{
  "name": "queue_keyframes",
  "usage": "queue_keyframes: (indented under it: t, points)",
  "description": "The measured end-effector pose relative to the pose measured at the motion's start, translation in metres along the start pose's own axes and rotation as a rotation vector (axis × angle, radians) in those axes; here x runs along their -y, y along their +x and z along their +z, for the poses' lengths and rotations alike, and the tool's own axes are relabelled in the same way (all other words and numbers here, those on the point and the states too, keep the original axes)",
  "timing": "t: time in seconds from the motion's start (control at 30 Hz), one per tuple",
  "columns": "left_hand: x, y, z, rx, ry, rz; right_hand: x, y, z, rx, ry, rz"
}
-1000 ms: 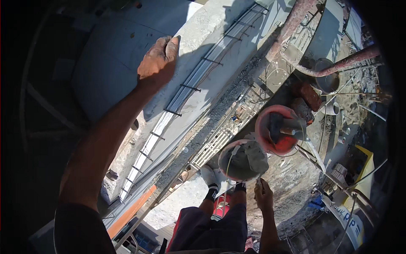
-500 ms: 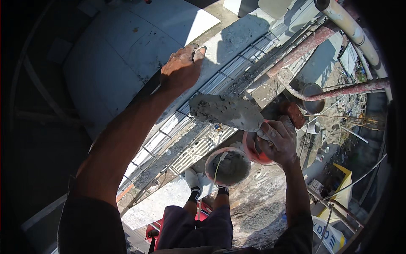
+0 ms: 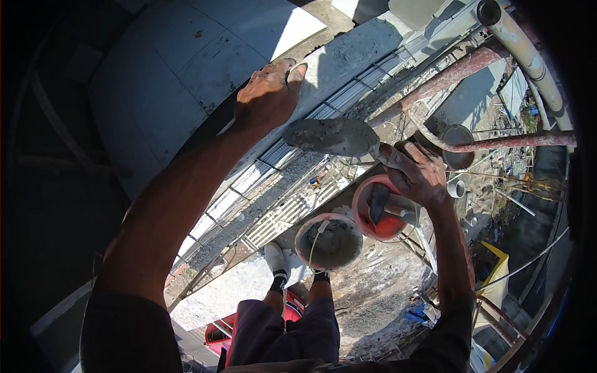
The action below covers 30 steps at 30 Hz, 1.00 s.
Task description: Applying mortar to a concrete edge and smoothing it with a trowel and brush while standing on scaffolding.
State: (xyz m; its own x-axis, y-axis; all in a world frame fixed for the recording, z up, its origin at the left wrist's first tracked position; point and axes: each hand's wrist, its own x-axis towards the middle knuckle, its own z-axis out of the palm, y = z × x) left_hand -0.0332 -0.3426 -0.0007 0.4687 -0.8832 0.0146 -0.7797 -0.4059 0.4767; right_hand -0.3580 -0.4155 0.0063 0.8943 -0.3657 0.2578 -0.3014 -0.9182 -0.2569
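Observation:
My right hand (image 3: 415, 171) is closed round the handle end of a trowel (image 3: 333, 137). Grey mortar coats its blade, which points left above the rods and ledge. To the upper left, my left hand (image 3: 268, 94) is at the edge of a pale ledge (image 3: 354, 53). Its fingers curl down and its thumb stands apart; whatever lies under them is hidden. Below the trowel, near my feet, are a bucket (image 3: 300, 248) of grey mortar (image 3: 336, 245) and a red bucket (image 3: 388, 229) with a dark tool inside.
Red-stained scaffold pipes (image 3: 448, 74) cross at the upper right, beside a thick pale pole (image 3: 528, 56). Thin metal rods (image 3: 354, 84) run diagonally along the ledge. Large pale panels (image 3: 180, 56) lie beyond my left arm. A round dark tub (image 3: 459, 146) sits lower down at right.
The trowel and my right hand have risen a little, and the blade has tilted. The red bucket is now less covered by my hand. My left hand stays at the ledge.

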Motion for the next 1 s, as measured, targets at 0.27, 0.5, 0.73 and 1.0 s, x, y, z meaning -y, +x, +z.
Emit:
queue_keyframes:
  t: [0.27,0.5,0.73,1.0]
  points:
    - [-0.008,-0.002,-0.004,0.045,0.011,-0.056,-0.012,0.004,-0.004,0.030,-0.026,-0.021]
    - [-0.005,0.002,-0.001,0.048,-0.050,-0.048,-0.022,0.003,-0.002,0.033,-0.038,-0.065]
    - [-0.001,0.002,-0.007,0.038,-0.148,-0.085,-0.020,0.009,0.002,0.009,0.053,-0.039]
    - [0.004,0.003,-0.002,-0.024,-0.234,-0.061,-0.014,0.013,0.005,-0.046,0.165,-0.060]
